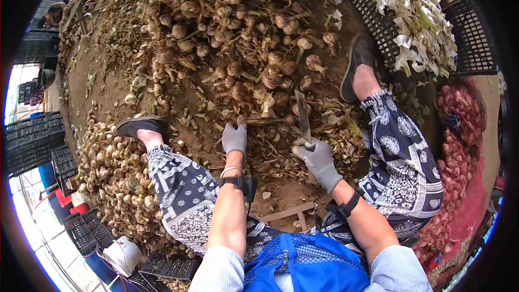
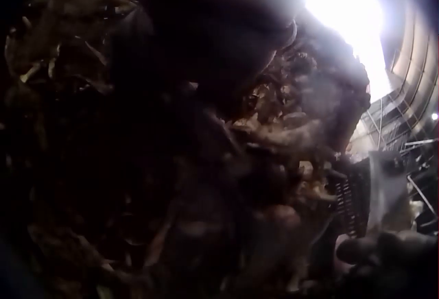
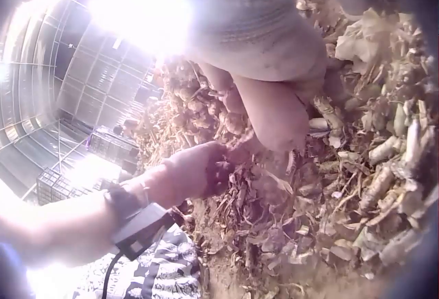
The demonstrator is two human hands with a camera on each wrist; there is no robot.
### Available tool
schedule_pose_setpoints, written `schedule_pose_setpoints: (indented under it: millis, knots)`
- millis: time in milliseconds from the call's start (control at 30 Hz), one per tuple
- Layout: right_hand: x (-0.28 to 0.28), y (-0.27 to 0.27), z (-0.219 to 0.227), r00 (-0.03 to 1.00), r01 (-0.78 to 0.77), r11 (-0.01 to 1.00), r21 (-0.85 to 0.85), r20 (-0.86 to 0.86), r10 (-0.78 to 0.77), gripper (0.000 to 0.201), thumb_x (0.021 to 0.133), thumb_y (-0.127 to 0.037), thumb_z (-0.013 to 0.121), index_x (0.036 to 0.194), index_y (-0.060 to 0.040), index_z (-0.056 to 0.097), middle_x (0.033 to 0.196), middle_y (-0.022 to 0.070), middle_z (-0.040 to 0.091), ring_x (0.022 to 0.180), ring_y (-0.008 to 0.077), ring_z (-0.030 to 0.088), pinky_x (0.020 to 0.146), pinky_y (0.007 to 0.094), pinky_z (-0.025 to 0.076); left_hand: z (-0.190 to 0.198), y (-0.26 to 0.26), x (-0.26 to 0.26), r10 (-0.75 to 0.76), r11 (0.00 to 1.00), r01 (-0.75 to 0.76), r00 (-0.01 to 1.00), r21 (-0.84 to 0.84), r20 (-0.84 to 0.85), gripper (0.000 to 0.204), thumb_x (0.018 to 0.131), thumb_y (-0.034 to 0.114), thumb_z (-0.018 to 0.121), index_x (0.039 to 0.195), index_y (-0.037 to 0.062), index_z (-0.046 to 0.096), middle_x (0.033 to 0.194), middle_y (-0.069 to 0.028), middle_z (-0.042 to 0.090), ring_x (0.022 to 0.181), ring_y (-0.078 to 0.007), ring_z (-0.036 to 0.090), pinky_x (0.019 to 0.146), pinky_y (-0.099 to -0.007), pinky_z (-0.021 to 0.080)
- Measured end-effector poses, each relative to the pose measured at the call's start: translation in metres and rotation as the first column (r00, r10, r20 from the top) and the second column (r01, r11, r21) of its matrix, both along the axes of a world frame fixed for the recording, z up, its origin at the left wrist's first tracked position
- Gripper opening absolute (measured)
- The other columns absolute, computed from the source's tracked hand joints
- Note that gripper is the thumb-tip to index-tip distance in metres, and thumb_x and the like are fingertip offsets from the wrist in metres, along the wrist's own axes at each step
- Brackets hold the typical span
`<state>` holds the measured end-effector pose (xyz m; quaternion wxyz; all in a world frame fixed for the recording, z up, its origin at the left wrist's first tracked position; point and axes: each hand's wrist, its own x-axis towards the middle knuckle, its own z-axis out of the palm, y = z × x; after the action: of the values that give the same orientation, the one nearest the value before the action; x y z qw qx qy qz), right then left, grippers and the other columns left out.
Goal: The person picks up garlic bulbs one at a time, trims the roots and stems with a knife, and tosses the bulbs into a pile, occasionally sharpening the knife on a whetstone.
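Observation:
I sit facing a big heap of dirty garlic bulbs [image 1: 232, 38] with dry stalks. My left hand [image 1: 234, 138], in a grey glove, reaches into the near edge of the heap, and its fingers pinch a garlic stalk [image 1: 262, 121] lying on the ground. The right wrist view shows that left hand [image 3: 199, 169] curled among stalks. My gloved right hand [image 1: 318, 158] grips the handle of a knife [image 1: 303, 114], blade pointing away towards the heap. The glove [image 3: 254, 31] fills the top of the right wrist view. The left wrist view is dark and shows only dim stalks.
Cleaner bulbs [image 1: 113, 173] are piled by my left foot [image 1: 141, 125]. A black crate [image 1: 378, 27] of white trimmings stands at far right, behind my right foot [image 1: 359, 57]. Red mesh sacks [image 1: 459, 146] lie at right. Black crates [image 1: 32, 140] stack at left. Husks litter the dirt.

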<state>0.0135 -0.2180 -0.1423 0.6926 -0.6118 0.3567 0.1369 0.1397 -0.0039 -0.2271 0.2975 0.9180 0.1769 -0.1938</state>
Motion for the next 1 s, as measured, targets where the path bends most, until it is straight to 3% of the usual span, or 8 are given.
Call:
schedule_pose_setpoints:
  millis: [167,267,333,533,667,733,933,1000]
  knots:
    - [0.014,0.005,0.005,0.997,0.065,0.997,0.041,0.043,-0.067,0.016,0.087,-0.008,0.074,0.101,-0.0008,0.071,0.083,0.0006,0.068,0.068,0.0084,0.062,0.06,0.0237,0.049,0.054,-0.006,-0.052,0.168,0.87,-0.036,0.959,-0.492,0.226,0.018,0.093,0.009,0.06,0.106,-0.0006,0.069,0.083,-0.0065,0.068,0.075,-0.0095,0.058,0.071,-0.0244,0.047]
    - [0.011,0.012,0.001,0.982,0.074,0.997,0.007,0.171,-0.074,0.017,0.088,-0.009,0.074,0.102,-0.0008,0.071,0.085,0.002,0.069,0.071,0.0092,0.063,0.059,0.0246,0.049,0.044,-0.002,-0.064,0.139,0.931,-0.008,0.933,-0.364,0.333,0.039,0.092,0.024,0.066,0.124,0.0013,0.062,0.106,-0.0164,0.072,0.096,-0.0262,0.069,0.084,-0.0334,0.051]
    - [0.01,0.011,0.03,0.991,0.095,0.994,0.053,0.09,-0.099,0.017,0.088,-0.01,0.074,0.103,-0.001,0.071,0.087,0.0032,0.069,0.074,0.0104,0.065,0.063,0.0251,0.051,0.032,-0.002,-0.054,0.087,0.978,-0.061,0.989,-0.199,0.122,0.066,0.087,0.043,0.068,0.137,0.0031,0.052,0.119,-0.0241,0.067,0.111,-0.0401,0.064,0.094,-0.043,0.049]
    - [0.01,0.001,0.042,0.976,0.183,0.978,0.099,0.098,-0.193,0.016,0.086,-0.007,0.074,0.1,0.0005,0.07,0.082,0.0027,0.068,0.07,0.0098,0.063,0.065,0.0253,0.051,-0.004,0.002,-0.039,0.016,1.0,-0.013,0.986,0.019,-0.169,0.068,0.083,0.04,0.07,0.136,0.002,0.052,0.118,-0.0244,0.067,0.11,-0.0401,0.064,0.094,-0.0426,0.05]
    - [0.012,0.004,0.02,0.983,0.17,0.977,0.13,0.05,-0.178,0.014,0.086,-0.007,0.074,0.098,0.0005,0.071,0.083,0.0026,0.069,0.07,0.01,0.062,0.067,0.0255,0.051,-0.007,0.008,-0.053,0.056,0.971,-0.049,0.998,-0.235,0.023,0.053,0.084,0.02,0.07,0.13,-0.0022,0.057,0.117,-0.018,0.07,0.098,-0.028,0.069,0.09,-0.0335,0.052]
    - [0.017,0.01,0.019,0.99,0.137,0.986,0.093,0.027,-0.14,0.014,0.087,-0.008,0.075,0.099,-0.001,0.072,0.083,0.0026,0.069,0.07,0.0101,0.063,0.066,0.0256,0.051,0.04,-0.009,-0.059,0.137,0.711,-0.072,0.99,-0.7,0.038,0.049,0.084,0.008,0.067,0.131,-0.0012,0.057,0.117,-0.0103,0.068,0.098,-0.0189,0.066,0.089,-0.0296,0.052]
    - [0.018,0.015,0.049,0.985,0.132,0.93,0.342,0.064,-0.163,0.024,0.087,-0.007,0.075,0.11,-0.0033,0.069,0.093,0.0032,0.07,0.077,0.0128,0.067,0.069,0.0279,0.055,0.126,-0.041,-0.084,-0.143,0.665,0.328,0.938,-0.671,0.317,0.057,0.087,0.007,0.065,0.14,-0.0011,0.047,0.123,-0.0079,0.061,0.101,-0.0113,0.062,0.083,-0.0244,0.053]
    - [0.015,0.017,0.054,0.981,0.078,0.932,0.355,0.139,-0.135,0.024,0.087,-0.004,0.074,0.111,-0.0037,0.07,0.096,0.0024,0.07,0.082,0.0118,0.066,0.074,0.0273,0.054,0.148,-0.038,-0.087,-0.062,0.569,0.093,0.996,-0.817,0.07,0.058,0.088,0.009,0.067,0.14,-0.0009,0.046,0.121,-0.0067,0.061,0.097,-0.0101,0.062,0.076,-0.0224,0.053]
